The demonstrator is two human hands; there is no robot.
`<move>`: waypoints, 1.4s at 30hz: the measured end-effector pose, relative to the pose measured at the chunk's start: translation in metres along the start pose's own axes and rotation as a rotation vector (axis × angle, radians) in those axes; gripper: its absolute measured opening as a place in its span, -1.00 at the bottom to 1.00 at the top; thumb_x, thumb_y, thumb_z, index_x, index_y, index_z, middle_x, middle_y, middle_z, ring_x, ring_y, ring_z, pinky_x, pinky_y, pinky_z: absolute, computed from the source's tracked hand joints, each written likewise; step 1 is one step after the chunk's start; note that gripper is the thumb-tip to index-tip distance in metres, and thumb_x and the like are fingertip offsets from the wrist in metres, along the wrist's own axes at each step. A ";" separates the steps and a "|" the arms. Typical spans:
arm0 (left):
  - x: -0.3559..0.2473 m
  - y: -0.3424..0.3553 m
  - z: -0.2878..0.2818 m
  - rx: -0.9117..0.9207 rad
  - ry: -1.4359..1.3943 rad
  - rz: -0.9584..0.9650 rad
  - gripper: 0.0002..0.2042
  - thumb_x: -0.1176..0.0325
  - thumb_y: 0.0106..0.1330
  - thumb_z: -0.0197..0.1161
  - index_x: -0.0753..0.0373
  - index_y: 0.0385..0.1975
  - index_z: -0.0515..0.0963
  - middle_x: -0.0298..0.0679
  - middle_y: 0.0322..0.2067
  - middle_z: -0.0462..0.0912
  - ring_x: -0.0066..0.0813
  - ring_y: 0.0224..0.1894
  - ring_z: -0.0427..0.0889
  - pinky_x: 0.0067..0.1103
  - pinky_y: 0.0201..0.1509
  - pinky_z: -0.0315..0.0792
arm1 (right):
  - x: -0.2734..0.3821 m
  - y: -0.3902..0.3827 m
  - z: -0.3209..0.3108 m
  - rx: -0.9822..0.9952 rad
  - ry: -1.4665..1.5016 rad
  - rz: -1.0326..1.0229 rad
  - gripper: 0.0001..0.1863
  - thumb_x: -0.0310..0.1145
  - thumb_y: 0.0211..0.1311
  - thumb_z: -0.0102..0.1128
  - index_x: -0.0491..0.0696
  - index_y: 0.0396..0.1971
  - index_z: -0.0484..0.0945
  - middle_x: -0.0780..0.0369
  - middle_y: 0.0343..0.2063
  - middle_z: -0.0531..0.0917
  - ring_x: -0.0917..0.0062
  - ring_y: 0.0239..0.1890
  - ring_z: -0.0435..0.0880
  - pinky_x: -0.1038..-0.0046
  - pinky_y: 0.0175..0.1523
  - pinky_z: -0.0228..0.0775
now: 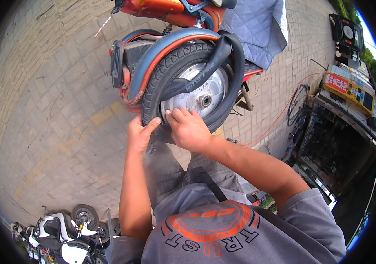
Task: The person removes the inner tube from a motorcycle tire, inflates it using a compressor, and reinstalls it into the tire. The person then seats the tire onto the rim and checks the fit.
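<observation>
An orange and blue scooter shows its wheel, with a treaded black tire round a silver hub. A loose black inner tube drapes over the wheel and loops down its right side. My left hand grips the tire's lower left, thumb on the sidewall. My right hand is closed at the gap between tire and rim, fingers curled; what lies under them is hidden.
A grey quilted cover hangs from the scooter. Right are a cluttered cart topped by a yellow device, a bicycle wheel and a red hose. A white scooter stands lower left on brick paving.
</observation>
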State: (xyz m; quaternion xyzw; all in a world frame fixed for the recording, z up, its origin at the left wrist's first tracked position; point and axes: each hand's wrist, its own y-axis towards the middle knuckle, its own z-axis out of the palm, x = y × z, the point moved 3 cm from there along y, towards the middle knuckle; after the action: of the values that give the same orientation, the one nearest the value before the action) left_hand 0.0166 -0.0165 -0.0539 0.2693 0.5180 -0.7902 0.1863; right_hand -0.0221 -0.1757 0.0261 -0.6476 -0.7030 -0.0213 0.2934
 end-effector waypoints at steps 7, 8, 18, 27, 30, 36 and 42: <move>-0.007 0.020 -0.006 0.089 -0.149 -0.060 -0.69 0.40 0.09 0.46 0.37 -0.20 0.59 -0.35 -0.32 0.64 -0.64 -0.32 0.56 -0.62 -0.20 0.48 | -0.008 0.005 -0.003 0.145 -0.001 -0.089 -0.50 -0.35 0.03 0.15 -0.24 0.03 0.51 0.24 -0.22 0.49 0.43 -0.12 0.50 0.31 -0.16 0.34; -0.011 0.017 -0.001 0.078 -0.142 -0.008 -0.69 0.39 0.10 0.46 0.37 -0.19 0.59 -0.35 -0.32 0.64 -0.64 -0.33 0.55 -0.63 -0.21 0.46 | -0.010 0.006 -0.003 0.161 -0.001 -0.094 -0.50 -0.35 0.04 0.15 -0.24 0.03 0.51 0.24 -0.21 0.50 0.43 -0.11 0.51 0.31 -0.15 0.34; -0.023 -0.017 0.019 -0.082 0.171 0.032 -0.74 0.44 0.18 0.38 0.38 -0.17 0.55 -0.37 -0.34 0.62 -0.70 -0.36 0.50 -0.67 -0.27 0.42 | -0.017 0.006 -0.009 0.181 0.069 -0.103 -0.46 -0.34 0.05 0.15 -0.24 0.08 0.46 0.22 -0.15 0.52 0.40 -0.05 0.51 0.29 -0.11 0.36; -0.032 -0.037 0.037 -0.171 0.287 -0.045 -0.77 0.48 0.22 0.33 0.39 -0.15 0.55 -0.33 -0.27 0.63 -0.65 -0.28 0.52 -0.63 -0.12 0.41 | -0.024 -0.056 -0.014 0.025 0.359 0.181 -0.54 -0.40 0.10 0.14 -0.22 0.04 0.49 0.18 -0.30 0.54 0.31 -0.18 0.55 0.27 -0.11 0.35; -0.030 -0.039 0.043 -0.187 0.299 -0.012 -0.76 0.47 0.24 0.32 0.38 -0.13 0.52 -0.34 -0.29 0.61 -0.65 -0.28 0.51 -0.63 -0.14 0.41 | -0.027 -0.077 -0.016 -0.032 0.464 0.245 -0.60 -0.43 0.06 0.18 -0.19 -0.04 0.54 0.17 -0.28 0.55 0.28 -0.17 0.55 0.25 -0.10 0.36; -0.014 -0.028 0.021 -0.212 0.291 -0.056 -0.73 0.46 0.25 0.31 0.39 -0.09 0.51 -0.28 -0.20 0.61 -0.59 -0.20 0.53 -0.60 -0.03 0.40 | -0.036 -0.114 -0.023 -0.191 0.631 0.293 -0.66 -0.45 0.04 0.23 -0.17 -0.12 0.56 0.13 -0.18 0.57 0.20 -0.10 0.54 0.23 -0.01 0.36; -0.005 -0.005 0.011 -0.217 0.272 -0.024 -0.65 0.45 0.27 0.30 0.42 0.01 0.44 -0.18 -0.09 0.58 -0.46 -0.12 0.57 -0.52 0.06 0.43 | -0.104 -0.187 0.002 -0.240 0.631 0.479 -0.75 -0.38 0.13 0.21 -0.13 -0.18 0.60 0.16 -0.27 0.55 0.25 -0.14 0.54 0.25 -0.05 0.35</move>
State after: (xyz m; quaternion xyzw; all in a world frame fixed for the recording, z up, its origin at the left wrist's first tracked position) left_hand 0.0147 -0.0243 -0.0437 0.3458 0.6240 -0.6880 0.1328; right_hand -0.1963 -0.2978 0.0437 -0.7842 -0.4007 -0.2316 0.4134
